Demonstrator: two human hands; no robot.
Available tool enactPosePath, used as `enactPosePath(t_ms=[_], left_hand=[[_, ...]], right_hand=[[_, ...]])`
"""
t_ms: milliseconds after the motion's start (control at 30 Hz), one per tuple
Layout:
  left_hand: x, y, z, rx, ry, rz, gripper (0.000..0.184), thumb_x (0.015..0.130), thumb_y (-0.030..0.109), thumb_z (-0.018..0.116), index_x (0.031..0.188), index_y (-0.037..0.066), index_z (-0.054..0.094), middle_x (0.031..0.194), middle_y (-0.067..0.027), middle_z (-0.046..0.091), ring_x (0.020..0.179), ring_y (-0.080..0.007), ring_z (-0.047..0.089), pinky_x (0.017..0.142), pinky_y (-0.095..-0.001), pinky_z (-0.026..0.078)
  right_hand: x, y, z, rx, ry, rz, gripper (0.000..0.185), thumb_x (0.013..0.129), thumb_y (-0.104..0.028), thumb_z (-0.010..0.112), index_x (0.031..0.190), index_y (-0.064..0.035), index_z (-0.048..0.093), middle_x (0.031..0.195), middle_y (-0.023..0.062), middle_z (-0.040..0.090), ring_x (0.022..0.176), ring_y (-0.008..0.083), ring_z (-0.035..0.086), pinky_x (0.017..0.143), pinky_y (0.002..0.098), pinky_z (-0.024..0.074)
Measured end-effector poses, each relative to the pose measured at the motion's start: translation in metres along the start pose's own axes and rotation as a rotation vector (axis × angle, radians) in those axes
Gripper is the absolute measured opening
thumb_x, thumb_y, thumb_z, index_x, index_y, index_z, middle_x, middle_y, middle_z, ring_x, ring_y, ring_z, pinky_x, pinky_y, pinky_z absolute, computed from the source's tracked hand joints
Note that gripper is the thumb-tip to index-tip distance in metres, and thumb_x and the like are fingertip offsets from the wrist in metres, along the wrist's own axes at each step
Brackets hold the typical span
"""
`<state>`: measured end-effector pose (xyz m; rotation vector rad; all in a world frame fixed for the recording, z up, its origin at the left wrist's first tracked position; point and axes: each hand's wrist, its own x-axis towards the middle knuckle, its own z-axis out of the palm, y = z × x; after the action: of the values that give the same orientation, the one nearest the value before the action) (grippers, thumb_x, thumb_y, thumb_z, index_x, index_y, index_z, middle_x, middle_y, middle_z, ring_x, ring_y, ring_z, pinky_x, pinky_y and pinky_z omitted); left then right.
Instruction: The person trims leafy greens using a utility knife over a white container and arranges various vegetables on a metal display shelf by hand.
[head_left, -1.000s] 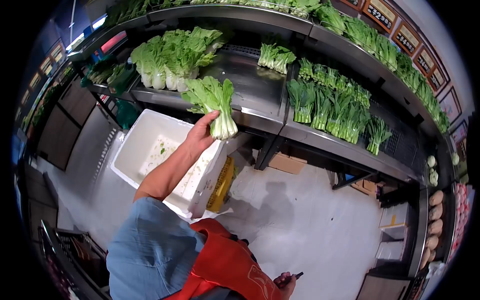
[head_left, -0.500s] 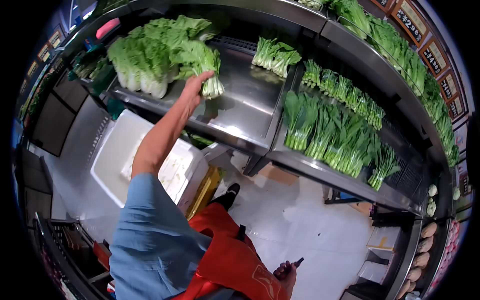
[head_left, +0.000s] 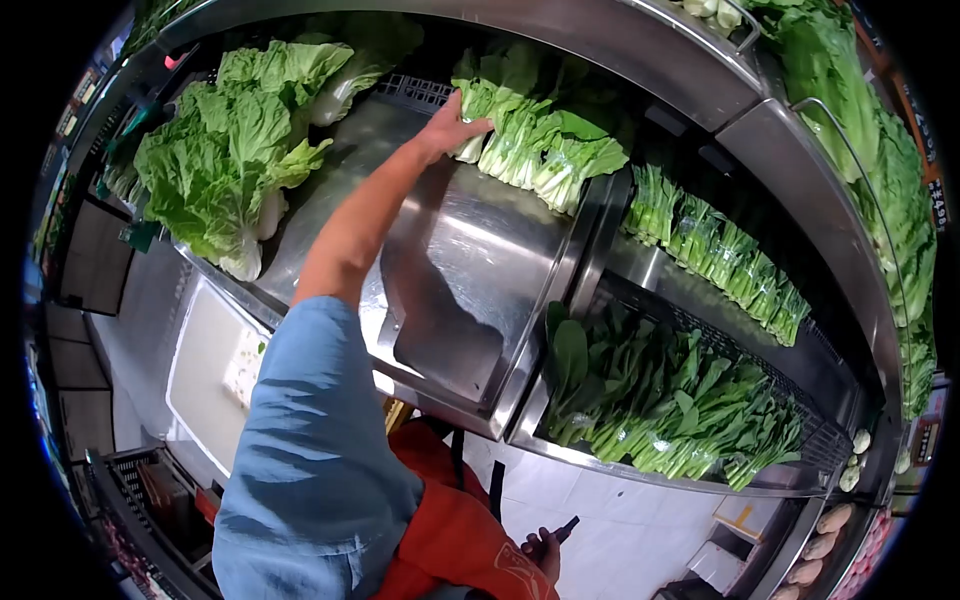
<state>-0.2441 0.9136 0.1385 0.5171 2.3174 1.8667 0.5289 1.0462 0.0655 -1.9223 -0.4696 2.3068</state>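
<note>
"While the left hand [head_left: 452, 132] reaches to the back of the metal shelf [head_left: 490, 245], what is it touching?"

"A bunch of greens [head_left: 477, 102], at the left end of a row of bunches [head_left: 545, 152]."

"Are the fingers closed on it?"

"Thumb and forefinger stand apart against it; the rest are hidden, so I can't tell whether they grip."

"And the right hand [head_left: 541, 550]?"

"Down low, fingers curled round a small dark object [head_left: 567, 529]."

"What fills the shelf's left side?"

"Big leafy cabbages [head_left: 215, 150], with a white box [head_left: 205, 375] below them."
</note>
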Motion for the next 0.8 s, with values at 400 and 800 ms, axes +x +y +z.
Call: enactPosePath(t_ms=[400,800], left_hand=[[0.013,-0.01,-0.008,0.233,-0.115,-0.048,0.07,0.085,0.036,0.079,0.135,0.0,0.047,0.131,-0.0213,0.059,0.124,-0.0305,0.055,0.106,-0.0382,0.042],[0.033,-0.037,-0.012,0.446,-0.117,-0.103,0.125,0.07,0.071,0.075,0.149,-0.011,0.023,0.143,-0.0368,0.043,0.136,-0.0443,0.044,0.113,-0.0415,0.038]], right_hand=[[0.019,-0.016,0.034,-0.138,0.066,0.084,0.03,0.09,-0.029,0.068,0.111,-0.0126,0.055,0.078,0.0063,0.063,0.059,0.0191,0.056,0.05,0.0312,0.0451],[0.021,-0.024,0.039,-0.202,-0.03,-0.005,0.031,0.091,-0.031,0.068,0.113,-0.0126,0.056,0.084,0.0076,0.061,0.065,0.0209,0.056,0.057,0.0337,0.0485]])
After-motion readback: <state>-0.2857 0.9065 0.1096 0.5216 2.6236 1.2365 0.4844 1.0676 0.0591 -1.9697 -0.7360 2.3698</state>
